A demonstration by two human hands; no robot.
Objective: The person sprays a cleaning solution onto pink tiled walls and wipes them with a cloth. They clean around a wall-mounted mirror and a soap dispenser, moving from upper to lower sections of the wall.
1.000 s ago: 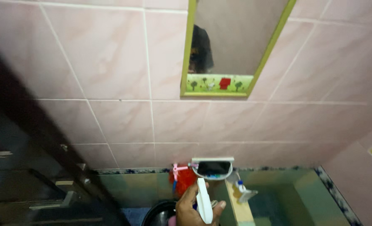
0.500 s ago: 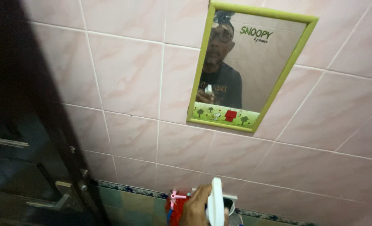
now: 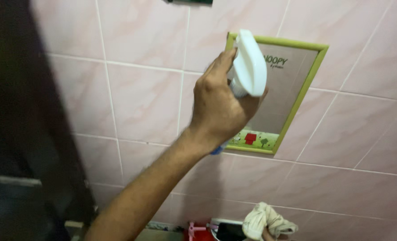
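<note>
— Gripping what, left hand (image 3: 216, 105)?
— Fingers closed round white spray bottle (image 3: 248, 64), raised in front of green-framed mirror (image 3: 302, 96), arm stretched up from lower left
— Right hand (image 3: 266, 235)?
— Barely in view at bottom edge, clutching crumpled cloth (image 3: 265, 221); dark door (image 3: 15, 134) close on left, bare pink tiles to the right

The left hand (image 3: 218, 105) grips a white spray bottle (image 3: 248, 64), holding it up right in front of a green-framed mirror (image 3: 296, 96) on the pink tiled wall (image 3: 136, 102). At the bottom edge, the right hand (image 3: 266, 235), barely in view, clutches a bunched pale cloth (image 3: 263, 221). A dark door (image 3: 15, 134) fills the left side.
</note>
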